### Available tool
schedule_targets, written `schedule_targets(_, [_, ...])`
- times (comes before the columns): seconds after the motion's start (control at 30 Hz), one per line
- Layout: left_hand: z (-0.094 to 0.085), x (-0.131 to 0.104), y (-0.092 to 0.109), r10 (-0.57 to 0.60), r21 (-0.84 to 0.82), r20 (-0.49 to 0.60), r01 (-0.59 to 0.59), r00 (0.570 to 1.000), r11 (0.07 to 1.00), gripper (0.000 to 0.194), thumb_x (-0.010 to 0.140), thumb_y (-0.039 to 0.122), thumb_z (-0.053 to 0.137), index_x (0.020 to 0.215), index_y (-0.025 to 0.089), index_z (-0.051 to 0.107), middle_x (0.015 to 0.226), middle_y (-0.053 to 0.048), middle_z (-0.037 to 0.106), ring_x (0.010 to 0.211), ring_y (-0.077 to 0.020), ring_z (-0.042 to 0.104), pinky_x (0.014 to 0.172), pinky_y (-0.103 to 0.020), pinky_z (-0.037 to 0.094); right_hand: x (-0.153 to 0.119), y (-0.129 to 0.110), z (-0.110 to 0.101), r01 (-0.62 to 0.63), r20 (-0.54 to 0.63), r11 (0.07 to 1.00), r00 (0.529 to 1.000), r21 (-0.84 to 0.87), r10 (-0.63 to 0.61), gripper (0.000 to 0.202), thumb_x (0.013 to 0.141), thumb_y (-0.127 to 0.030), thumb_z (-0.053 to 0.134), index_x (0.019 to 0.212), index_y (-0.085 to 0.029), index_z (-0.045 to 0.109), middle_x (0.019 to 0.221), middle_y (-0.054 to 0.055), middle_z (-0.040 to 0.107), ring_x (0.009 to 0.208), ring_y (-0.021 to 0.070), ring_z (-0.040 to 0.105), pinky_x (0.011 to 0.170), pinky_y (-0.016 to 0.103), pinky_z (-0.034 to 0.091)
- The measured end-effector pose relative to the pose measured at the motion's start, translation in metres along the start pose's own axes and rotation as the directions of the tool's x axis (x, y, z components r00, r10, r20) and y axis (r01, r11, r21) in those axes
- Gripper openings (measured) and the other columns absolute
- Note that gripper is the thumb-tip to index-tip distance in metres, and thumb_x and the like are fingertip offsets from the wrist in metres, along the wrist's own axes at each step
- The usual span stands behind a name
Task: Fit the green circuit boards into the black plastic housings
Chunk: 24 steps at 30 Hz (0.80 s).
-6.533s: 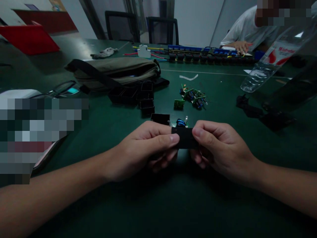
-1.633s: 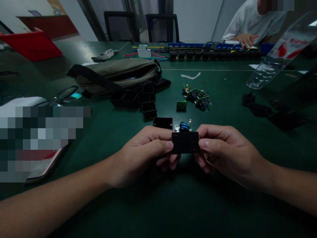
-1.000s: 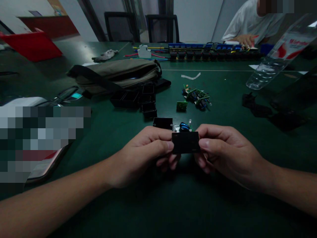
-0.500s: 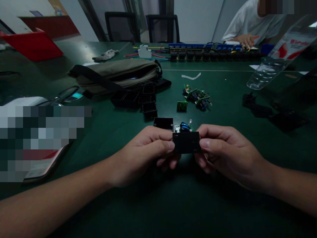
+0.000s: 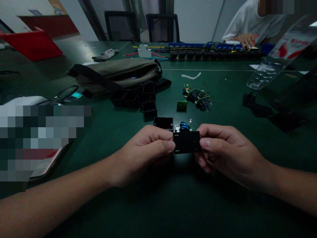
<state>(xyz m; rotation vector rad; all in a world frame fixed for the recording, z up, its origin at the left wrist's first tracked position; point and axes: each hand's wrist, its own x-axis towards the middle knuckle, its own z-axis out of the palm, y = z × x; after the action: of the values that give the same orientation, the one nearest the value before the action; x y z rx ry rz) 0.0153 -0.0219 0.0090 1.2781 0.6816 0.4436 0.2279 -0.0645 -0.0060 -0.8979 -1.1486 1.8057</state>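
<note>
A small black rectangular plate [image 5: 186, 142] is held up between both hands, its flat face toward me. My left hand [image 5: 151, 145] pinches its left edge with thumb and fingers, and my right hand [image 5: 220, 145] grips the right edge likewise. Just beyond the plate sits a circuit board with a blue-black coil [image 5: 184, 126], its lower part hidden. An open black box [image 5: 163, 123] lies beside that board, behind my left fingers. Farther off are a small green board [image 5: 182, 105] and a pile of boards with components [image 5: 198, 96]. Several black boxes [image 5: 126, 98] stand to the left.
Behind the boxes lies a grey-green bag [image 5: 119, 71]. A plastic bottle [image 5: 277, 56] and dark pieces [image 5: 262, 109] are at right, glasses [image 5: 68, 94] at left. Across the table, a person's hand [image 5: 246, 40] rests near a row of blue and black modules [image 5: 188, 51].
The black plate has tilted very slightly in my fingers. The lower fingers of my left hand have drawn in behind it and show less.
</note>
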Motion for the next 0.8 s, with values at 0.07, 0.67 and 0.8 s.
schedule_targets(0.07, [0.0011,-0.0006,0.0002,-0.021,-0.024,-0.014,0.021,1.000,1.000,0.028,0.080,0.032,0.058,0.059,0.016,0.048,0.051,0.006,0.034,0.045,-0.0057,0.028,0.040,-0.019,0.021,-0.0001,-0.0001,0.0000,-0.001,-0.001,1.000,1.000,-0.004,0.001,0.013,0.091,-0.029,0.062,0.085,-0.017,0.059,0.062,-0.002,0.062,0.053,0.0098,0.057,0.050,0.021,0.042])
schedule_targets(0.67, [-0.0017,0.0000,-0.0032,0.001,0.011,0.006,-0.001,1.000,1.000,0.026,0.082,0.035,0.057,0.065,0.016,0.052,0.054,0.006,0.032,0.047,-0.0070,0.025,0.042,-0.020,0.021,-0.0002,-0.0002,-0.0003,-0.006,0.019,1.000,1.000,0.030,0.006,0.013,0.093,-0.026,0.060,0.083,-0.018,0.060,0.063,-0.002,0.063,0.054,0.0088,0.057,0.051,0.020,0.042])
schedule_targets(0.8, [-0.0016,0.0002,-0.0030,0.000,0.008,0.003,0.000,1.000,1.000,0.026,0.084,0.034,0.055,0.066,0.016,0.054,0.054,0.006,0.032,0.047,-0.0070,0.025,0.042,-0.020,0.021,-0.0001,0.0010,-0.0004,0.007,0.025,0.999,1.000,0.039,-0.008,0.013,0.093,-0.026,0.061,0.084,-0.018,0.060,0.063,-0.003,0.063,0.054,0.0087,0.058,0.051,0.019,0.042])
